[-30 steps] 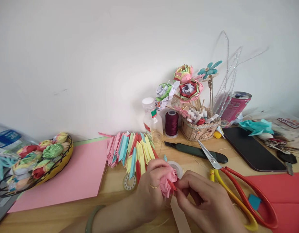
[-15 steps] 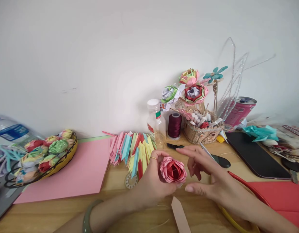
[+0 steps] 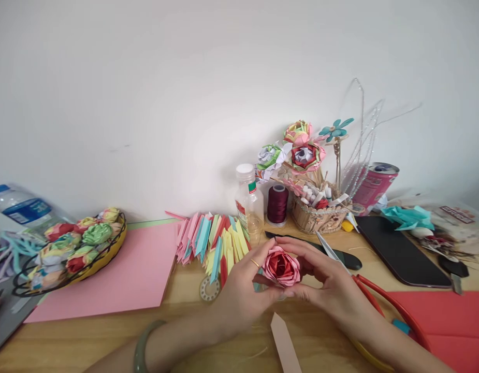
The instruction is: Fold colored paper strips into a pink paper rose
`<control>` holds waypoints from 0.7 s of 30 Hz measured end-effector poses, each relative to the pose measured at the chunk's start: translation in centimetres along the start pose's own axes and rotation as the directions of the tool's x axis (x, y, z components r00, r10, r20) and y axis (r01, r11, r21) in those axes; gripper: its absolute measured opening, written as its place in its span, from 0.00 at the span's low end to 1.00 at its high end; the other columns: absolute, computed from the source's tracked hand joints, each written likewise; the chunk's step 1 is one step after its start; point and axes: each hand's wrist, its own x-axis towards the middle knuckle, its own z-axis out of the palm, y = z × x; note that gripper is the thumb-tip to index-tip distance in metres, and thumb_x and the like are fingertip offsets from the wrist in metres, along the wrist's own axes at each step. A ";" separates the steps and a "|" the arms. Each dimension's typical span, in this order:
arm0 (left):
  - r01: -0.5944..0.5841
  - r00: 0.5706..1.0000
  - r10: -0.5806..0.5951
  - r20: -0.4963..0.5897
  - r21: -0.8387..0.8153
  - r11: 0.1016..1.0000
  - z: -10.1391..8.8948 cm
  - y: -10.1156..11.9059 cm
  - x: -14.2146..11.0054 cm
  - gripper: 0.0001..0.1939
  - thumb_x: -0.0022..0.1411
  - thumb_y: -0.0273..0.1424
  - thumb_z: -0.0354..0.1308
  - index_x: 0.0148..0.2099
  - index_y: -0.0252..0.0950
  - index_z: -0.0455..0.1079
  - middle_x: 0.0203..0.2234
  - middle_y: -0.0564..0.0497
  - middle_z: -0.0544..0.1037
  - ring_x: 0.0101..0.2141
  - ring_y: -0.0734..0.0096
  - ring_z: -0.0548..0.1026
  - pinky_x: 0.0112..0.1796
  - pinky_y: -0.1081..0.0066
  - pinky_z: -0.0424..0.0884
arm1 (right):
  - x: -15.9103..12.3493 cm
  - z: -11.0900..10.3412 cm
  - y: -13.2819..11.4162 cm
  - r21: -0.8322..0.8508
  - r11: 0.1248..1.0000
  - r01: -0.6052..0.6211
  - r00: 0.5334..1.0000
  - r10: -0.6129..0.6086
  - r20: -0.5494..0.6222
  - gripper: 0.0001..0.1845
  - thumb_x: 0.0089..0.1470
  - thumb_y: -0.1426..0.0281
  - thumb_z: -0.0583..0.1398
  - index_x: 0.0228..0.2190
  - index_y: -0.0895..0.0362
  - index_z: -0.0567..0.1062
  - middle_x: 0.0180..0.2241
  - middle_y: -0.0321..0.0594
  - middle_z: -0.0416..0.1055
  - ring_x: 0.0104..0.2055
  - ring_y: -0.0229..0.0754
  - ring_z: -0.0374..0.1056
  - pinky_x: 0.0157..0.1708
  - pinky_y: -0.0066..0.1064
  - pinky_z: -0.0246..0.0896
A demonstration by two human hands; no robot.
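Observation:
Between my two hands is a paper flower (image 3: 281, 266) with a red centre and pink outer petals, facing up toward me. My left hand (image 3: 245, 287) curls around its left side, with a ring on one finger and a green bangle on the wrist. From the right, my right hand (image 3: 324, 277) cups the flower, fingers over the top and thumb at its lower edge. The flower's underside is hidden by my hands. Just below them a pale pink paper strip (image 3: 285, 342) with a pointed end lies on the wooden table (image 3: 208, 336).
Folded paper pieces (image 3: 208, 241), a clear bottle (image 3: 250, 204) and a thread spool (image 3: 277, 204) stand behind my hands. Scissors (image 3: 406, 305) lie under my right forearm, near a phone (image 3: 404, 251). At left, a basket of paper flowers (image 3: 120, 243) rests on pink paper (image 3: 118, 285).
My right hand has moved left and closed onto the flower, which it was apart from before. My left hand still holds the flower. The camera view has shifted slightly.

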 end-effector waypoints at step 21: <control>-0.164 0.985 0.161 -0.055 -0.054 0.985 0.5 0.2 -0.8 0.42 0.51 0.20 0.54 0.62 0.44 0.37 0.58 0.40 0.55 0.54 0.59 0.62 0.49 0.57 0.65 | 0.0 1.6 -0.2 0.138 0.988 0.065 0.992 -0.048 -0.118 0.16 0.45 0.66 0.63 0.36 0.52 0.63 0.44 0.42 0.64 0.41 0.42 0.68 0.37 0.33 0.67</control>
